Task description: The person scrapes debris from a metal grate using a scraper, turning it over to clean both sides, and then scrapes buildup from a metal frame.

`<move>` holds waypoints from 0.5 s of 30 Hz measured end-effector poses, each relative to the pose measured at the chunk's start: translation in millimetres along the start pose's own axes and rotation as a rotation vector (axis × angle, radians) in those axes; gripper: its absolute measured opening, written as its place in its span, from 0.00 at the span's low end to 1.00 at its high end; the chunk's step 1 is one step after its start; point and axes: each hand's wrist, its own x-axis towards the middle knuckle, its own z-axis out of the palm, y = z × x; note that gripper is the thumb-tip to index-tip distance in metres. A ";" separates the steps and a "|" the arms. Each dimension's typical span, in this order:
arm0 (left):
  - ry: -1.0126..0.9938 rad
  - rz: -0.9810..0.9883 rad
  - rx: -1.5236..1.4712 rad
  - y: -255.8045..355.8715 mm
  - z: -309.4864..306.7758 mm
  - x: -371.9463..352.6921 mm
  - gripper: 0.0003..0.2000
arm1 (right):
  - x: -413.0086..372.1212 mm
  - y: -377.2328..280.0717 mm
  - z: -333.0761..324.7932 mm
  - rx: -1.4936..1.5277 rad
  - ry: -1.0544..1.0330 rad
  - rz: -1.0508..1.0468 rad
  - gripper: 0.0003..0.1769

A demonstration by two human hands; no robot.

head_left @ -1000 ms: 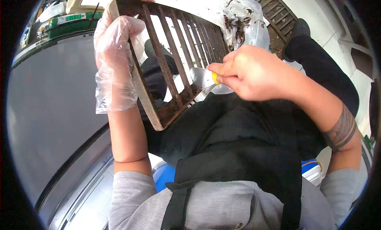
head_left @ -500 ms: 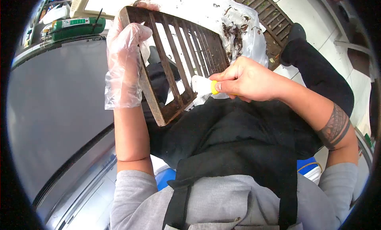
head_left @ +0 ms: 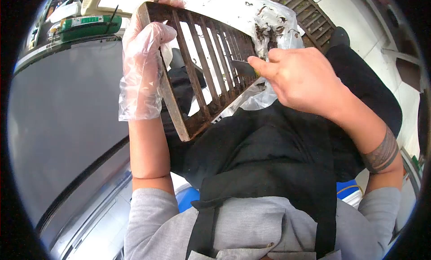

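My left hand (head_left: 150,42), in a clear plastic glove, grips the end of a dirty brown slatted grate (head_left: 165,87) and holds it tilted over my lap. In my bare right hand (head_left: 303,78) is a scraper (head_left: 244,68) with a flat blade; the fingers hide most of its handle. The blade lies at the slats towards the grate's far end. Just behind that end, a clear plastic bag (head_left: 287,29) is strewn with dark brown debris.
A second slatted grate (head_left: 310,17) lies on the white tiled floor (head_left: 350,13) at the upper right. On the left is a large grey panel (head_left: 72,107), with a green bottle (head_left: 90,29) beyond it. A black apron (head_left: 269,143) covers my lap.
My right hand has turned over and moved up and right along the grate, taking the scraper towards the far end. My left hand and the grate have barely shifted.
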 end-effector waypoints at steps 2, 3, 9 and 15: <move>0.030 -0.006 -0.004 1.9 3.3 -2.5 0.26 | 0.3 0.2 -0.1 -0.008 -0.011 0.018 0.16; 0.054 -0.010 -0.014 2.4 5.4 -3.0 0.26 | -0.9 0.3 0.1 -0.021 -0.022 0.043 0.15; 0.066 -0.061 0.008 2.7 1.4 -1.1 0.25 | 4.5 -17.4 -2.7 0.468 0.145 -0.166 0.16; 0.057 -0.046 -0.002 2.2 1.4 -0.6 0.20 | 6.9 -22.3 -5.3 0.209 0.122 -0.249 0.17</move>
